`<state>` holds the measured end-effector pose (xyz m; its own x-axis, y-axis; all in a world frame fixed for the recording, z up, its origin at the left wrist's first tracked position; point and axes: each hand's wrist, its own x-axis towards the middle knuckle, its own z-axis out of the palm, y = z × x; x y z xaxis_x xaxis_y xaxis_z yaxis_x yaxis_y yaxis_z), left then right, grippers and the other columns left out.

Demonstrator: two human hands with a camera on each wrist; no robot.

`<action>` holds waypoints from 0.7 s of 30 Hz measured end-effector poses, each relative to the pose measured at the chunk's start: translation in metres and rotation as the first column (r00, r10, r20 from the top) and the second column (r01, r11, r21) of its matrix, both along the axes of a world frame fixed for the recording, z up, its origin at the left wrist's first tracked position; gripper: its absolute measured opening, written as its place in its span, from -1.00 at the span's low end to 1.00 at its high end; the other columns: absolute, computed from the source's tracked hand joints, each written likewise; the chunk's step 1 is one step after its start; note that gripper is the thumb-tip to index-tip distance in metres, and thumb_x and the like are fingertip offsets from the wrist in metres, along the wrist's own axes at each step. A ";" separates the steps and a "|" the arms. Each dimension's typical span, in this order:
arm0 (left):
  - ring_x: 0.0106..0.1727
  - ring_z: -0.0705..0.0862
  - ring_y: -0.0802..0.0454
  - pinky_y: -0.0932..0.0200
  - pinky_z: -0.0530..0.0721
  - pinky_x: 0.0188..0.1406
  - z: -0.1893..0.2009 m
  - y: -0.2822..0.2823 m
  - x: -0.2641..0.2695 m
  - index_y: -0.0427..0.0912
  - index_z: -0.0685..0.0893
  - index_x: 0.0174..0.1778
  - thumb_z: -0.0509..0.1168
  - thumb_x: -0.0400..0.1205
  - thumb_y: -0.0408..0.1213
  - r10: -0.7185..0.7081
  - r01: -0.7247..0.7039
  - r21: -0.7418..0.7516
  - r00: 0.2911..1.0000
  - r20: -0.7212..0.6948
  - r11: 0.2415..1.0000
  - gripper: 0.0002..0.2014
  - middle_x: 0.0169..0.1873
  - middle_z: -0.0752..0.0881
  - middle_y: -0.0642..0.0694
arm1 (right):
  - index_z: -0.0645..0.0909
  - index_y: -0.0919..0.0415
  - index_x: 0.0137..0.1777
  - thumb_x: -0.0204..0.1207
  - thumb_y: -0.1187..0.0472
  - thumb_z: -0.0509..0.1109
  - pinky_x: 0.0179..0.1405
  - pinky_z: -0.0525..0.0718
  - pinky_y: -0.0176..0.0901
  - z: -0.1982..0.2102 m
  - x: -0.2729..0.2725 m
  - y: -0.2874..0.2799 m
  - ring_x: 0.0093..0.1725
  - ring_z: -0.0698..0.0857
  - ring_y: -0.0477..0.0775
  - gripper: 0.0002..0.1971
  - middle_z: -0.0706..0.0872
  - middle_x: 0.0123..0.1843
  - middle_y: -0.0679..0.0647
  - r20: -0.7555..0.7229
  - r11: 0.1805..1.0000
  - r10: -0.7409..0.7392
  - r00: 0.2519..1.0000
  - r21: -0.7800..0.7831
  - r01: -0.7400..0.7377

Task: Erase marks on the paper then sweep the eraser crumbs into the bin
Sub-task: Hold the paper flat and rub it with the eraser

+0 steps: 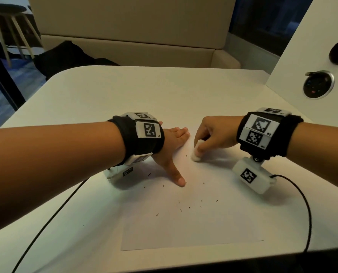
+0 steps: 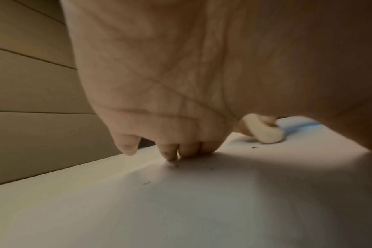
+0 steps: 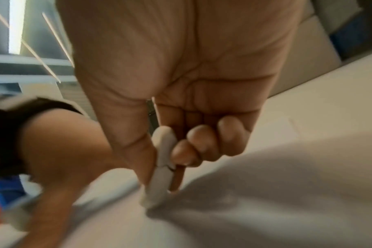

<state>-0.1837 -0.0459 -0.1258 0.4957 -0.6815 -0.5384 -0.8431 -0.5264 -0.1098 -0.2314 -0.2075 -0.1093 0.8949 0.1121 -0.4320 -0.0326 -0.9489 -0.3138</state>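
Observation:
A white sheet of paper point(image 1: 193, 223) lies flat on the white table point(image 1: 109, 91). My left hand point(image 1: 174, 148) presses flat on the sheet's upper left part, fingers straight and thumb spread toward me. My right hand point(image 1: 209, 134) pinches a white eraser point(image 1: 196, 153) between thumb and fingers, its lower end touching the paper. The right wrist view shows the eraser point(image 3: 161, 169) held upright in that pinch, its tip on the sheet. From the left wrist, the eraser point(image 2: 263, 130) appears beyond my left fingers point(image 2: 189, 151). Dark eraser crumbs point(image 1: 186, 205) lie scattered over the paper. No bin is in view.
A black cable point(image 1: 306, 203) runs from the right wrist camera toward the table's near edge, another cable point(image 1: 52, 217) from the left. A round socket point(image 1: 319, 84) sits in a white panel at the right. A beige bench point(image 1: 136, 50) stands behind the table.

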 end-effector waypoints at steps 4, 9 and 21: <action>0.73 -0.22 0.05 -0.31 -0.18 0.68 0.000 0.000 0.001 -0.09 -0.39 0.70 0.33 0.31 0.52 -0.007 0.007 -0.008 1.000 -0.003 1.000 0.35 0.71 -0.32 0.01 | 0.80 0.25 -0.18 0.43 0.01 0.49 -0.31 0.49 -0.12 -0.004 0.012 -0.010 -0.33 0.55 -0.01 -0.73 0.68 -0.37 0.15 0.219 0.996 -0.052 0.974 -0.060 0.067; 0.73 -0.23 0.05 -0.29 -0.19 0.68 -0.002 -0.001 0.001 -0.09 -0.39 0.70 0.34 0.28 0.53 0.006 -0.006 -0.002 1.000 -0.006 1.000 0.37 0.71 -0.32 0.02 | 0.79 0.24 -0.13 0.18 -0.23 0.55 -0.24 0.49 -0.13 -0.003 -0.002 -0.004 -0.32 0.54 -0.03 -0.49 0.66 -0.36 0.10 -0.045 1.000 0.010 0.999 0.004 -0.010; 0.73 -0.23 0.04 -0.30 -0.19 0.68 0.000 0.000 0.000 -0.10 -0.39 0.70 0.34 0.30 0.51 0.005 -0.005 0.002 1.000 -0.008 1.000 0.37 0.71 -0.33 0.01 | 0.82 0.17 -0.17 0.25 -0.14 0.58 -0.21 0.52 -0.14 -0.001 -0.002 -0.008 -0.31 0.57 -0.06 -0.63 0.70 -0.33 0.02 -0.010 1.000 -0.031 0.999 0.002 0.031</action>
<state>-0.1834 -0.0463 -0.1262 0.4948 -0.6777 -0.5440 -0.8413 -0.5304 -0.1045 -0.2336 -0.2158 -0.1100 0.8935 0.0854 -0.4409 -0.0652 -0.9466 -0.3157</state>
